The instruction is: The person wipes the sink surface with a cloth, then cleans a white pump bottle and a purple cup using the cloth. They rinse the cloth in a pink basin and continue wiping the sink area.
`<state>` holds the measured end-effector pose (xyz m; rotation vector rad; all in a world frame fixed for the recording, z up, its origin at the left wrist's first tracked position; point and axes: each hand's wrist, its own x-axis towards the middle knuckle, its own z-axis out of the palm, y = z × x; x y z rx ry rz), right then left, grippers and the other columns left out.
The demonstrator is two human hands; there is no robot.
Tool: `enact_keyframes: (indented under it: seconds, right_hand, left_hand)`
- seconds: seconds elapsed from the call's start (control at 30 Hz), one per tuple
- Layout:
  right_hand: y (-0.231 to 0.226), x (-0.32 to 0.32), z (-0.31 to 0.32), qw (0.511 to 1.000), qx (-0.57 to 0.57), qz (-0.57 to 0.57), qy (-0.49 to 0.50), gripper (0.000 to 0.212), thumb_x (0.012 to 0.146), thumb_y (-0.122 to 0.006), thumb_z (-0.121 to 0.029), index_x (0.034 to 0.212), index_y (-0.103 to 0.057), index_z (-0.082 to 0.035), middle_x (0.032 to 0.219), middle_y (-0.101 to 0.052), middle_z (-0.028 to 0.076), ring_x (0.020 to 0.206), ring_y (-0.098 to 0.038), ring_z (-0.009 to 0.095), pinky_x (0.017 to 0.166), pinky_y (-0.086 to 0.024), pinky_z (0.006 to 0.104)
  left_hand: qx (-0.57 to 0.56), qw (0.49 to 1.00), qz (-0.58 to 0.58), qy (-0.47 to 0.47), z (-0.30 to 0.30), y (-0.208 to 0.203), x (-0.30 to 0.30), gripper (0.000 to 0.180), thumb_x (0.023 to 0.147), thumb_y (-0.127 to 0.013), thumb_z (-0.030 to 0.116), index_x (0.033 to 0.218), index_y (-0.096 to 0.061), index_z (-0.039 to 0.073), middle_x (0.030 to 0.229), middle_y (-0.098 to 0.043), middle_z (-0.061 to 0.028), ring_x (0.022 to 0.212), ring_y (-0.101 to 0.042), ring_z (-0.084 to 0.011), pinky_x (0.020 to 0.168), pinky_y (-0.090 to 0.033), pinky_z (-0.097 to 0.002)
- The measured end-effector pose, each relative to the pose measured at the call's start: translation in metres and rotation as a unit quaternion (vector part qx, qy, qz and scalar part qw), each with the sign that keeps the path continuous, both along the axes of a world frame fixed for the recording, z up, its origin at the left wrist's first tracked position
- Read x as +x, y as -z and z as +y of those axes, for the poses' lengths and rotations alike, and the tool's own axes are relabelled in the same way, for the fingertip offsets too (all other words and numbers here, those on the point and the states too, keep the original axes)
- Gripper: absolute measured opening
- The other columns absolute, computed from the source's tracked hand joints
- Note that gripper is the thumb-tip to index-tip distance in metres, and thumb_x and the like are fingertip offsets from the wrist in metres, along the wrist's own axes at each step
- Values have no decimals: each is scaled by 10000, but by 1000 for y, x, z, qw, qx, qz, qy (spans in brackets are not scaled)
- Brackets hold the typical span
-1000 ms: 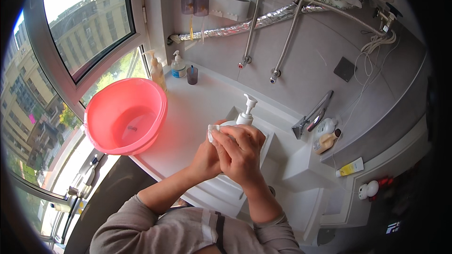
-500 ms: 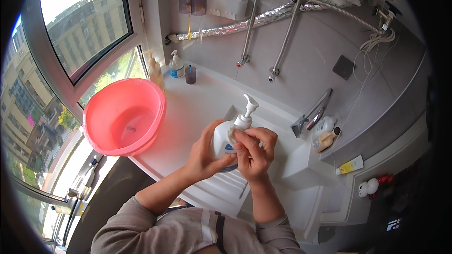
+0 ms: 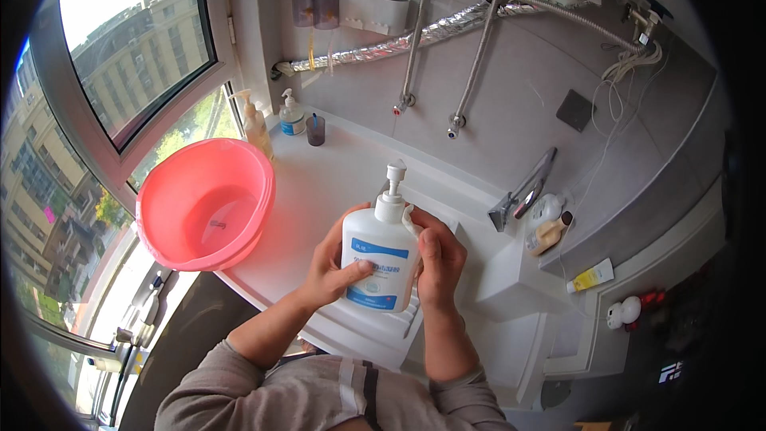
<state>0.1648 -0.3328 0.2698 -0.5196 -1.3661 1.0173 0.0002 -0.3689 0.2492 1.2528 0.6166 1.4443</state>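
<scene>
Head-worn fisheye, looking down, close above fingers

A white worktop carries a pink basin; just behind the basin stands a yellowish pump bottle. Farther back, to the basin's right, stand a small blue-labelled dispenser; beside it, a dark cup.

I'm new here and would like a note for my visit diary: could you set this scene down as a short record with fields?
Left hand: the left hand grips the pump bottle, thumb across its label
Right hand: the right hand is at the bottle's right side, a crumpled white wipe by its thumb; tissue or cloth, unclear
Bottle: white, blue-banded label, nozzle up
Left side: pink basin
Near window: dark cup
Right side: yellow-and-white tube
</scene>
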Motion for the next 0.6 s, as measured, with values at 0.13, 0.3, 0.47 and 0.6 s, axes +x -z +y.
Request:
enact_keyframes:
  seconds: [0.13,0.3,0.47,0.6]
  right_hand:
    - [-7,11,6,960,-211,-64,-171,607,986,-394,-462,1303,-517,40,1113,-618,83,1034,-553,148,904,-416,297]
    - [-15,6,14,940,-158,9,-301,587,940,-504,-432,1308,-475,24,1193,-582,138,1095,-534,180,950,-401,329]
    - [-24,-3,28,946,-225,19,-231,329,885,-638,-293,996,-622,16,968,-636,114,883,-598,166,797,-465,305]
    - [-23,-5,33,977,-212,19,-26,272,864,-678,-280,869,-642,-11,775,-627,38,692,-571,103,637,-455,257]
  left_hand:
    - [-24,995,-43,83,-1,1,-2,888,811,-713,367,1454,-231,-8,1329,-462,-143,1241,-449,-202,1039,-354,-346]
    - [-76,987,-70,123,16,28,-4,855,801,-705,478,1391,-304,7,1255,-503,-129,1185,-485,-170,997,-401,-333]
    - [-184,974,-72,114,19,42,6,788,853,-637,525,1370,-336,13,1181,-548,-109,1088,-556,-152,984,-415,-298]
    - [-58,996,61,12,16,37,15,786,842,-674,483,1367,-335,5,1188,-535,-128,1119,-528,-198,1001,-391,-323]
